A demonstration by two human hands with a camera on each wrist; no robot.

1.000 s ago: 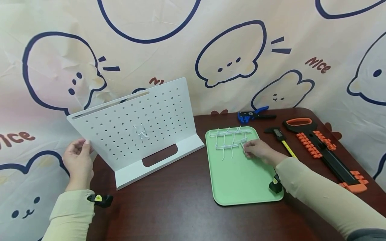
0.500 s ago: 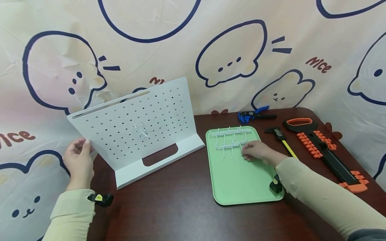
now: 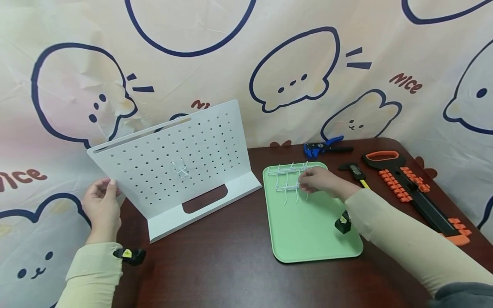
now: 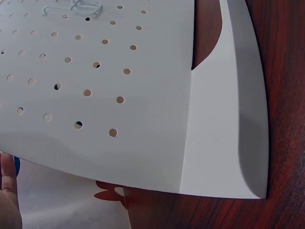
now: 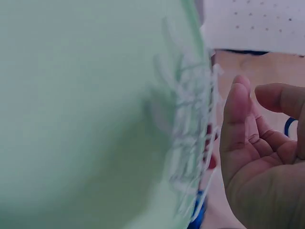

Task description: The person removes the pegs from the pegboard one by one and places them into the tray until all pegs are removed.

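Note:
A white pegboard [image 3: 209, 162] stands tilted on its bent base at the left, with a white wire hook [image 3: 182, 173] fixed near its middle. My left hand [image 3: 102, 209] pinches the board's left edge; in the left wrist view a finger [image 4: 8, 174] shows past that edge. Several white wire hooks [image 3: 286, 187] lie in rows across the far part of a light green tray [image 3: 312, 239]. Over the right end of these rows hovers my right hand [image 3: 321, 182]. Its thumb and index finger are apart in the right wrist view, with nothing visible between them.
Right of the tray lie a caliper [image 3: 357, 172] and a black-and-orange saw-like tool [image 3: 421, 201]. Blue-handled wire strippers [image 3: 319, 148] rest behind it. A printed cloth [image 3: 231, 77] hangs behind the dark wooden table [image 3: 208, 273].
My right hand has moved left and slightly away from me over the hooks. The hook it pinched a second ago now lies with the row. My left hand and the pegboard have stayed put.

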